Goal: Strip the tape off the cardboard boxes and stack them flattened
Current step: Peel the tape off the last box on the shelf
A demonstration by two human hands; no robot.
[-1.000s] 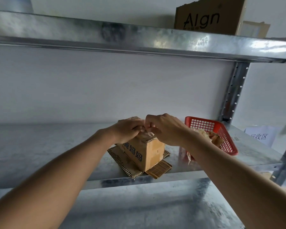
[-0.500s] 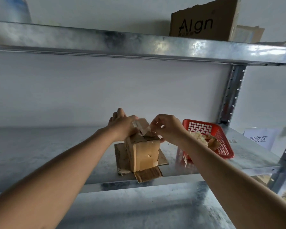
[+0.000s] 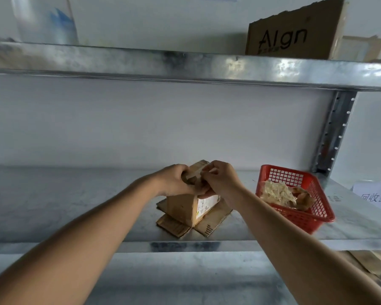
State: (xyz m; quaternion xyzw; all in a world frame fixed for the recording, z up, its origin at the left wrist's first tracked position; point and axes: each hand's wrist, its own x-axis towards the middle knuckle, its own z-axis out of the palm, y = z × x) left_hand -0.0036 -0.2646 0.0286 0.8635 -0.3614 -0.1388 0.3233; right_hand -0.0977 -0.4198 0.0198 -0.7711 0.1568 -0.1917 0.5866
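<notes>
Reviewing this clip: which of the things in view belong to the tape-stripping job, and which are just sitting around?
Part of the job:
- small brown cardboard box, flaps splayed on the metal shelf
- strip of tape at its top
- left hand, gripping the box
- right hand, pinching the tape
- red plastic basket holding crumpled tape scraps

Lying about:
- printed brown carton on the upper shelf
- white paper sign

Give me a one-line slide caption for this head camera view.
Both hands, left hand and right hand, peel tape from a small cardboard box on a metal shelf beside a red basket.

Head view, forward-down, near shelf (image 3: 75, 205).
</notes>
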